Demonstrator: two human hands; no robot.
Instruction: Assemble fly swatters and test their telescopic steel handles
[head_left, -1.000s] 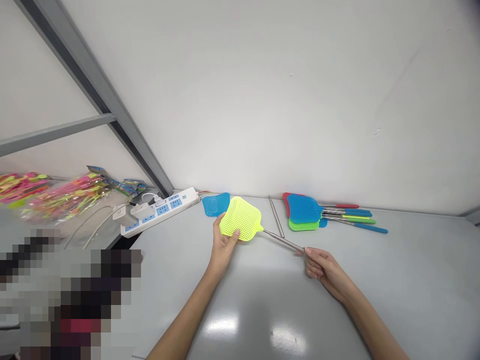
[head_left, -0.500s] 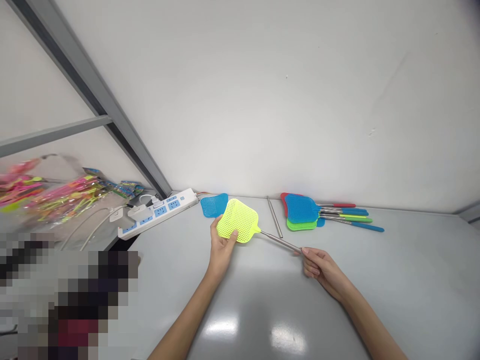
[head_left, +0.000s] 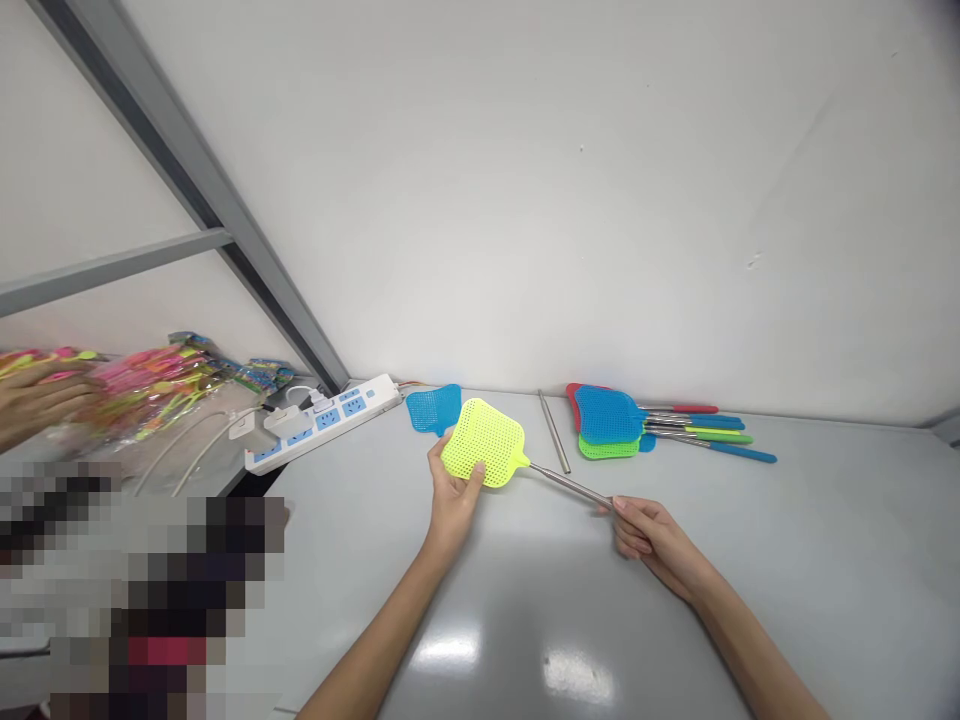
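Note:
A yellow fly swatter (head_left: 491, 440) with a perforated head and thin metal rod is held above the grey table between both hands. My left hand (head_left: 454, 500) grips the head, thumb on top and fingers beneath. Closed around the far end of the rod is my right hand (head_left: 645, 530); it covers that end. Behind the yellow head lies a loose blue swatter head (head_left: 436, 408). A bare metal rod (head_left: 555, 432) rests on the table to the right of it. Farther right, several swatters with blue, red and green heads are stacked, a blue swatter head (head_left: 606, 415) on top.
A white power strip (head_left: 326, 425) with plugs and cables lies at the left. Beyond it are plastic bags of pink and yellow items (head_left: 161, 385), with another person's hand (head_left: 41, 400) over them. A white wall (head_left: 525, 200) stands behind the table.
The view has shifted slightly, and both my hands keep the same hold on the yellow fly swatter. Another person's hand has come in at the far left, over the bags.

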